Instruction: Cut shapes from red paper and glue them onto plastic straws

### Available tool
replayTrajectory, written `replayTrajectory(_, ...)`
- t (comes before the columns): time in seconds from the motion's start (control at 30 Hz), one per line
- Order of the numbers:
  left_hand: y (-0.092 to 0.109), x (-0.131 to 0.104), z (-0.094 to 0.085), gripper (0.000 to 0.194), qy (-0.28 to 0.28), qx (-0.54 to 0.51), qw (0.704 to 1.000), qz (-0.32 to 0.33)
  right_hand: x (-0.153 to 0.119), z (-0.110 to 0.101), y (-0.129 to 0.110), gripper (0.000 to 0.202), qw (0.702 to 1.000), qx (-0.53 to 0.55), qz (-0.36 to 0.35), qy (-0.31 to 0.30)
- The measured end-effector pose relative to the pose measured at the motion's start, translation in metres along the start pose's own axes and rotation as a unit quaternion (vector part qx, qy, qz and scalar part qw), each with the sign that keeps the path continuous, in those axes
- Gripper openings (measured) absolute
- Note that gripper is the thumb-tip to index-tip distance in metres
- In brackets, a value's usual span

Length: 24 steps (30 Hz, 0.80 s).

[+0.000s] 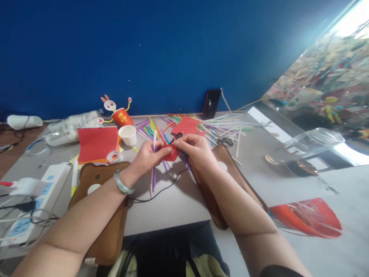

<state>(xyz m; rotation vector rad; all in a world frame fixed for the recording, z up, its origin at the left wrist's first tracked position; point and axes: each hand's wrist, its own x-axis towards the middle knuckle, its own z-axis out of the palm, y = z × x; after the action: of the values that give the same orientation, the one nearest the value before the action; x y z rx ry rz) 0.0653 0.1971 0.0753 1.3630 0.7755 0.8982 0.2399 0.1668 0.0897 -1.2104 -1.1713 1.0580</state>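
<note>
My left hand [150,156] is closed on a small red paper piece [170,153], with its thumb lying on the paper. Pink and purple sticks [154,173] pass upright by its fingers. At the paper's right edge my right hand [193,148] is closed in a pinch near a small dark object [178,137]; it looks like scissors, but the fingers partly hide it. Behind the hands are a larger red sheet [187,125] and many coloured sticks [150,127].
Two brown pads [100,181] lie under the forearms. At left are a power strip [43,200], red paper [98,144], tape [114,156] and a white cup [127,135]. A phone [211,104] leans behind; a clear cup [311,142] lies right, beyond red sheets [311,217].
</note>
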Motion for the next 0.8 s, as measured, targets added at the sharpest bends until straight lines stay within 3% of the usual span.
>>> replayTrajectory(0.8,0.0007,0.0004,-0.0015,0.035,0.009,0.066,0.998,-0.009,-0.0023,0.0058,0.0034,0.033,1.0,0.011,-0.001,-0.008)
